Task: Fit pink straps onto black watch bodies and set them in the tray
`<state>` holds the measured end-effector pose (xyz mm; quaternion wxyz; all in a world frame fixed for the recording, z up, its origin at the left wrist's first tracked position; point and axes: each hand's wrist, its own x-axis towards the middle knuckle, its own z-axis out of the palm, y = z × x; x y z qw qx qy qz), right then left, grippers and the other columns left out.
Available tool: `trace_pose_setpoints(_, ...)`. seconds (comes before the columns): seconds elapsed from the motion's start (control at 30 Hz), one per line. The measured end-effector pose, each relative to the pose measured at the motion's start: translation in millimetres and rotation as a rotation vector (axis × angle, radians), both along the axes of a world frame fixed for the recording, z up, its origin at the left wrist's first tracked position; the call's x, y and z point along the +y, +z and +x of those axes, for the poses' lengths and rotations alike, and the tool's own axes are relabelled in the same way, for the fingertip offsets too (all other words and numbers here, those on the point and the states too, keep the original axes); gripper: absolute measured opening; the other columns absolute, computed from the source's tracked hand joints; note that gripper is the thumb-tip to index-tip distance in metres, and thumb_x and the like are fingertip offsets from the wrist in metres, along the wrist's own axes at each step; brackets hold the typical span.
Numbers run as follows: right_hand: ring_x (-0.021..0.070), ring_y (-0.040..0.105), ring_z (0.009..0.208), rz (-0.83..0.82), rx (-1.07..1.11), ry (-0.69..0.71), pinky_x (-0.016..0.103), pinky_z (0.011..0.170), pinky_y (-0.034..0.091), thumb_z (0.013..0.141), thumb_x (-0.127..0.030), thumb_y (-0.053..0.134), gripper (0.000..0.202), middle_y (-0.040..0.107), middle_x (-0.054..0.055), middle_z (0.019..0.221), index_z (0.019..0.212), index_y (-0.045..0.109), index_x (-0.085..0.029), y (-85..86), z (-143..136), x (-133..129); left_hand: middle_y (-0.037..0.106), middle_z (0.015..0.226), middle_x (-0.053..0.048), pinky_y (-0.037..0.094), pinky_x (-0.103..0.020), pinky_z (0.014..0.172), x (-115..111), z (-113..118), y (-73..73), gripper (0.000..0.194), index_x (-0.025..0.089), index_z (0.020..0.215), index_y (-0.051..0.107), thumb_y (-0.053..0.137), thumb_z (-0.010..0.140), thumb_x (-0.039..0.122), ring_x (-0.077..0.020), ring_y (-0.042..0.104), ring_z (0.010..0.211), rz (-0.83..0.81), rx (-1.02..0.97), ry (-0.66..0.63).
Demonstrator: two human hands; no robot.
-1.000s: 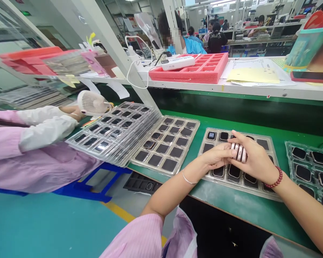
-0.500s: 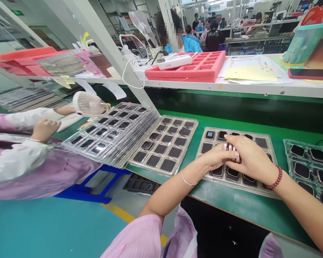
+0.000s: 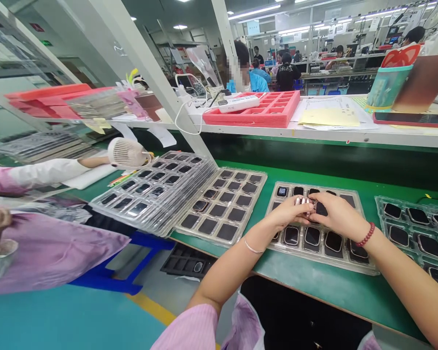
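My left hand (image 3: 294, 212) and my right hand (image 3: 336, 212) meet above a plastic tray (image 3: 314, 256) of dark, square watch-like pieces. Between them is a dark rounded-square piece (image 3: 321, 209), pinched by my right fingers. Fingers of my left hand curl at its left side; whether they also hold something small is hidden. One piece at the tray's back left corner (image 3: 282, 191) shows a lit pattern. To the left lies a second tray (image 3: 253, 214) with dark square slots and a couple of framed pieces. A third tray (image 3: 387, 210) with framed pieces is at the right.
Stacked clear trays (image 3: 160, 209) lean at the left, near a white fan (image 3: 128, 153) and a co-worker's sleeve (image 3: 58, 170). A shelf (image 3: 314, 135) runs behind, bearing a red foam tray (image 3: 292, 112), papers and a teal cup (image 3: 389, 90). A blue stool (image 3: 131, 277) stands below left.
My hands have parted slightly, and the dark piece between them now shows. The view has shifted a little. At the left, the co-worker's nearer hand has moved toward the frame's edge.
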<state>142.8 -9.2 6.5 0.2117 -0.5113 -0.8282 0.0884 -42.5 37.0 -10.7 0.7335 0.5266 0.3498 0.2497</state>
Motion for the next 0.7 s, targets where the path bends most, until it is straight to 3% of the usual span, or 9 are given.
trace_pose_setpoints(0.07, 0.0289, 0.068, 0.102, -0.066, -0.026, -0.036, 0.042, 0.084, 0.056, 0.089, -0.022, 0.065, 0.022, 0.069, 0.011, 0.114, 0.111, 0.063, -0.018, -3.8, 1, 4, 0.068, 0.086, -0.007, 0.054, -0.028, 0.065, 4, -9, 6.1, 0.041, 0.016, 0.107, 0.056, 0.074, 0.079, 0.04, -0.0168, 0.069, 0.071, 0.18, 0.186, 0.036)
trace_pose_setpoints(0.2, 0.0286, 0.068, 0.097, -0.157, -0.096, -0.114, 0.04, 0.082, 0.053, 0.093, -0.022, 0.06, 0.011, 0.07, 0.012, 0.107, 0.102, 0.065, -0.017, -4.9, -9, 15, 0.07, 0.088, -0.011, 0.053, -0.036, 0.073, 13, -29, 22.3, 0.031, 0.016, 0.102, 0.059, 0.065, 0.084, 0.041, -0.0274, 0.07, 0.083, 0.797, 0.816, 0.139)
trace_pose_setpoints(0.27, 0.0272, 0.067, 0.098, -0.161, -0.08, -0.113, 0.038, 0.084, 0.051, 0.095, -0.019, 0.054, 0.012, 0.07, 0.011, 0.106, 0.1, 0.065, -0.017, -5.4, -20, 22, 0.071, 0.091, -0.015, 0.052, -0.038, 0.078, 17, -34, 25.9, 0.027, 0.015, 0.096, 0.061, 0.064, 0.084, 0.04, -0.0323, 0.069, 0.092, 0.942, 1.054, 0.099)
trace_pose_setpoints(0.4, 0.0239, 0.066, 0.101, -0.173, -0.039, -0.083, 0.035, 0.09, 0.05, 0.095, -0.01, 0.048, 0.021, 0.07, 0.011, 0.106, 0.103, 0.066, -0.015, -13.8, -48, 34, 0.071, 0.1, -0.019, 0.052, -0.038, 0.081, 19, -37, 22.7, 0.025, 0.013, 0.095, 0.063, 0.065, 0.081, 0.034, -0.0353, 0.068, 0.1, 0.957, 1.156, 0.029)
trace_pose_setpoints(0.5, 0.0273, 0.064, 0.106, -0.174, 0.0, -0.043, 0.04, 0.097, 0.047, 0.091, -0.003, 0.047, 0.027, 0.069, 0.015, 0.106, 0.104, 0.069, -0.013, -21.5, -60, 33, 0.071, 0.1, -0.019, 0.051, -0.036, 0.081, 18, -42, 19.3, 0.025, 0.013, 0.096, 0.064, 0.065, 0.082, 0.034, -0.0343, 0.068, 0.1, 0.974, 1.156, 0.016)
trace_pose_setpoints(0.7, 0.0299, 0.055, 0.121, -0.185, 0.23, -0.028, 0.05, 0.109, 0.039, 0.092, -0.011, 0.048, 0.029, 0.064, 0.017, 0.126, 0.112, 0.069, -0.013, -14.2, -47, 27, 0.072, 0.103, -0.017, 0.05, -0.035, 0.08, 12, -46, 21.8, 0.042, 0.014, 0.119, 0.061, 0.061, 0.088, 0.042, -0.0327, 0.069, 0.1, 0.996, 1.106, 0.134)
